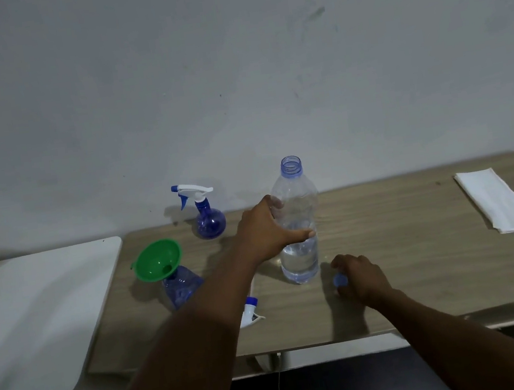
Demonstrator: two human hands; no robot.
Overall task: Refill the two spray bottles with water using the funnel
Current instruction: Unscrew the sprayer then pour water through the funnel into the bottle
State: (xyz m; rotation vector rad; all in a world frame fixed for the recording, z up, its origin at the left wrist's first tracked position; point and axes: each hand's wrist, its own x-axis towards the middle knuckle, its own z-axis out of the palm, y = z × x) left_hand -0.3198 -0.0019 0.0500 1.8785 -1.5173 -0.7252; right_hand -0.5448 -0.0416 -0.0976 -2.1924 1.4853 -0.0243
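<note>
A clear plastic water bottle [295, 196] stands uncapped in the middle of the wooden table [408, 272], water filling its lower part. My left hand [265, 230] grips its side. My right hand [361, 277] rests on the table just right of the bottle, fingers closed on the blue bottle cap [340, 280]. A green funnel [157, 260] sits tilted in the neck of an open blue spray bottle [181, 288] at the left. A second blue spray bottle [207, 218] with its white trigger head on stands behind. A loose white and blue trigger head [250, 311] lies near my left forearm.
A folded white cloth [497, 200] lies at the table's far right. A white surface [35, 318] adjoins the table on the left. A plain wall rises behind. Dark floor shows below the table's front edge.
</note>
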